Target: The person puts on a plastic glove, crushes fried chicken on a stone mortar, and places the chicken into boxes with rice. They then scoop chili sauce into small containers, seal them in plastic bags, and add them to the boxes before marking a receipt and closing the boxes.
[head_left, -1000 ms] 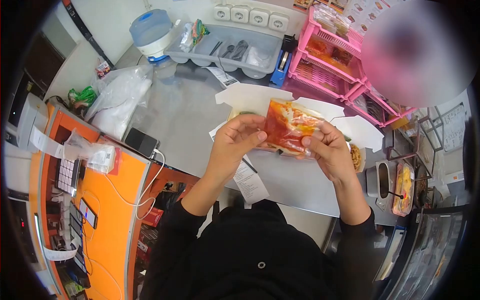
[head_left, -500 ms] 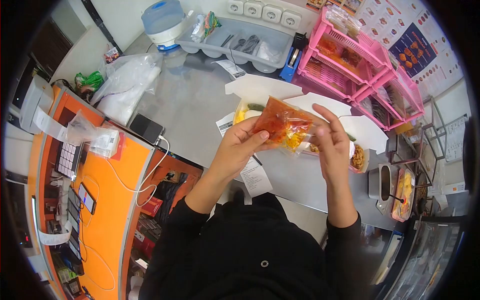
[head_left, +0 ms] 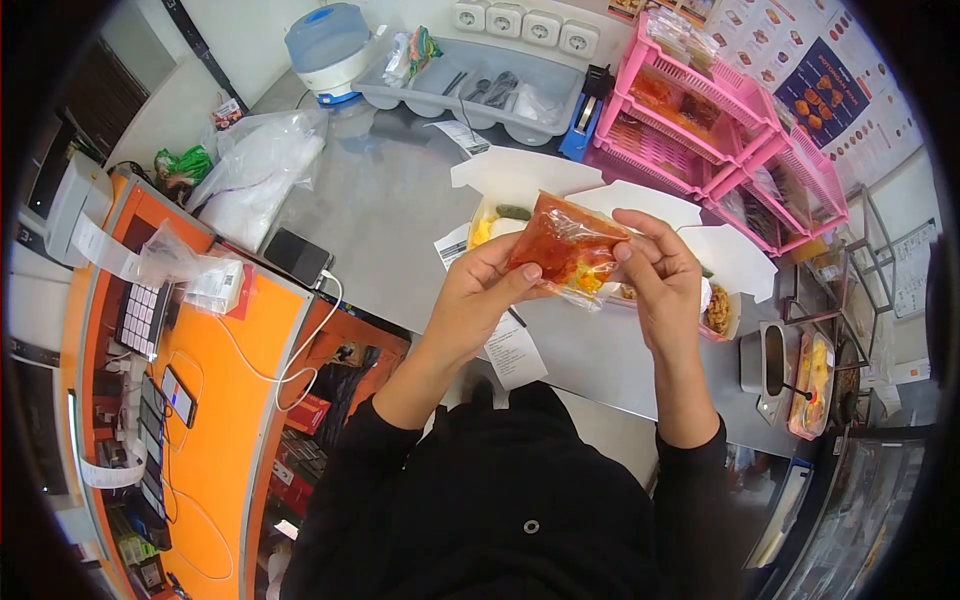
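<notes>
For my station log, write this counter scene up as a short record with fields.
Held item: clear sauce sachet, red-orange contents
Left hand: grips the sachet's left side
Right hand: thumb and fingertips at its right edge
Behind the sachet: white food boxes, lids open
Nearer the body: printed receipt
Back of counter: gray cutlery tray
Back right: stacked pink baskets
Left: black smartphone, white cable plugged in

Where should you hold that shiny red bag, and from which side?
Probably by its side edges, one hand from each side. The red bag looks soft and full, so squeezing its middle might press the filling. The left hand grips its left edge; the right hand, its right corner.
</notes>
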Demonstrator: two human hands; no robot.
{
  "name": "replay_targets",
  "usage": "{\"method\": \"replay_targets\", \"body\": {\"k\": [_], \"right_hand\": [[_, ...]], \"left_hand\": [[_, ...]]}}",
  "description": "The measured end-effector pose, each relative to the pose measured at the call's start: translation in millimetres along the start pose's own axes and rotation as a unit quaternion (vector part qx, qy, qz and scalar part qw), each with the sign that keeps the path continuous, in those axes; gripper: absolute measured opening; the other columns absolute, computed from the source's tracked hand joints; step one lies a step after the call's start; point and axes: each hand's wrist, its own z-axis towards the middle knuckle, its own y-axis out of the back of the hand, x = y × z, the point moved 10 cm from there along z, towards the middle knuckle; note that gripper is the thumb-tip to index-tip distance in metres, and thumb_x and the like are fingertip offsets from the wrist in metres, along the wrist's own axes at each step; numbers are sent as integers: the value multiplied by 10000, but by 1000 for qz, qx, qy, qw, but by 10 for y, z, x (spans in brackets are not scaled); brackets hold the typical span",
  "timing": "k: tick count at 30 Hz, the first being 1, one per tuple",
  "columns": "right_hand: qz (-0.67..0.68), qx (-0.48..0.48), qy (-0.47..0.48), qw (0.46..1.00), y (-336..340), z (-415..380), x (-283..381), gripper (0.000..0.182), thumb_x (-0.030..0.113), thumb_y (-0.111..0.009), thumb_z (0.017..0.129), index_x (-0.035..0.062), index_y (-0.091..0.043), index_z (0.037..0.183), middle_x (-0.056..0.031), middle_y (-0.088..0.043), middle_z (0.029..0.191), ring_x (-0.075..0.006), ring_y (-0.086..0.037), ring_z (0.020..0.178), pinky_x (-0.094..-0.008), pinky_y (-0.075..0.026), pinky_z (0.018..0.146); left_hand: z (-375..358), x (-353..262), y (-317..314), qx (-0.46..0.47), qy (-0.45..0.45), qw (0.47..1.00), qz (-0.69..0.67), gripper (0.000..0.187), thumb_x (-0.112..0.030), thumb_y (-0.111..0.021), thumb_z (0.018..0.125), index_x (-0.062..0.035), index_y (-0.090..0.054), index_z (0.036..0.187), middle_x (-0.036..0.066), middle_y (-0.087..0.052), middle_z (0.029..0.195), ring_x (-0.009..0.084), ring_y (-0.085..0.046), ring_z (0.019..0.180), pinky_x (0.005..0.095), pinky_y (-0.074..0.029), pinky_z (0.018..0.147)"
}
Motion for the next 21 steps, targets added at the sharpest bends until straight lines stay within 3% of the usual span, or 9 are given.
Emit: {"method": "replay_targets", "body": {"k": [3,6,8,10,14,21], "right_hand": [[-63,38,39,996,-49,110,202,283,61,-605,888,-18,-588,1160,-88,-692,919,-107,-649,847,-225,-499,716],[-216,139,-92,962,223,166,-46,225,66,-618,875,-32,-636,1077,-82,-696,900,-120,-649,815,-243,-501,727],[-294,108,-56,948,545,208,-169,178,38,-577,887,-49,-647,1025,-93,-685,888,-126,-628,818,-254,-498,761],[-378,82,-20,922,897,198,-402,171,78,-597,881,-20,-662,1005,-98,-701,881,-142,-640,781,-260,-497,739],[-387,58,-26,920,1417,36,-1273,167,71,-582,876,21,-666,1012,-128,-693,891,-203,-662,810,-298,-498,742],[-428,99,-93,893,1391,-83,-1981,181,111,-613,846,36,-661,1005,-139,-677,901,-270,-644,820,-342,-495,743]], "left_hand": [[17,59,-34,34,-13,995,89,409,-92,-550,927,47,-451,1298,113,-586,1182,177,-593,1057,295,-481,916],[78,255,-167,67,-21,987,147,475,-89,-587,903,43,-417,1326,140,-550,1245,202,-544,1144,323,-428,983],[125,311,-186,46,-67,978,193,531,-87,-617,882,34,-392,1347,160,-517,1293,218,-494,1215,346,-381,1030],[112,463,-24,42,-40,971,231,553,-52,-598,877,-6,-362,1375,137,-482,1344,224,-439,1267,364,-338,1057],[24,681,411,-11,19,969,244,565,-63,-630,857,1,-381,1360,163,-481,1339,237,-432,1279,375,-335,1062],[-91,859,740,-57,56,960,268,542,-39,-591,869,-18,-378,1367,147,-490,1334,239,-456,1254,373,-336,1057]]}}
